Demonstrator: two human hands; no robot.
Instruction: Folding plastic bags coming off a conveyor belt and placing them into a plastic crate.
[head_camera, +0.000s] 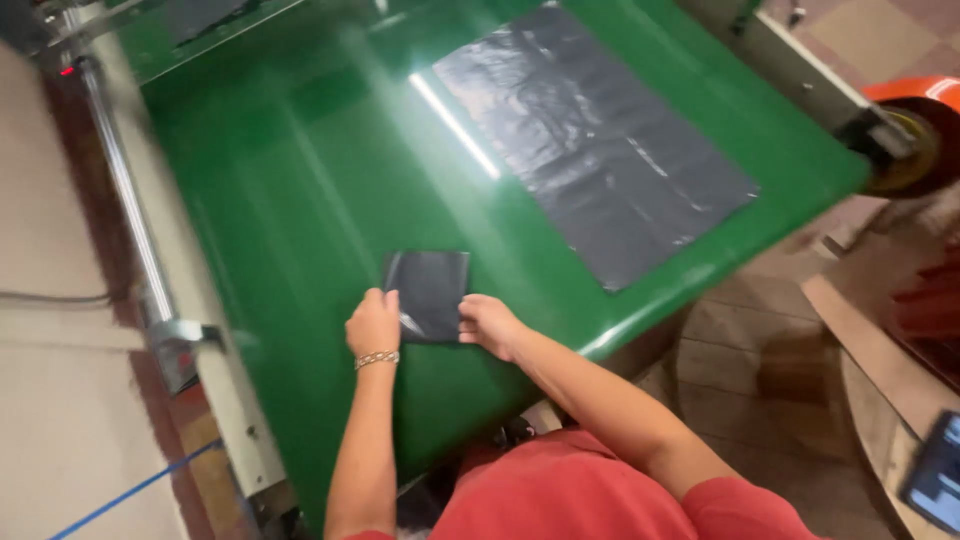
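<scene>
Reaching forward with both arms, I rest my left hand (373, 322) and right hand (487, 323) on the green tabletop (300, 200) near its front edge. My fingers pinch the folded black plastic bag (427, 293) at its near corners, one hand each side. It lies flat, nearly square, its slightly longer side running away from me. A larger black sheet (595, 140) lies spread toward the far right corner.

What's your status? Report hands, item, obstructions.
Left hand and right hand grip the small folded black plastic bag on the green table. Large flat black plastic sheet lies apart, farther away. Nothing between.
</scene>
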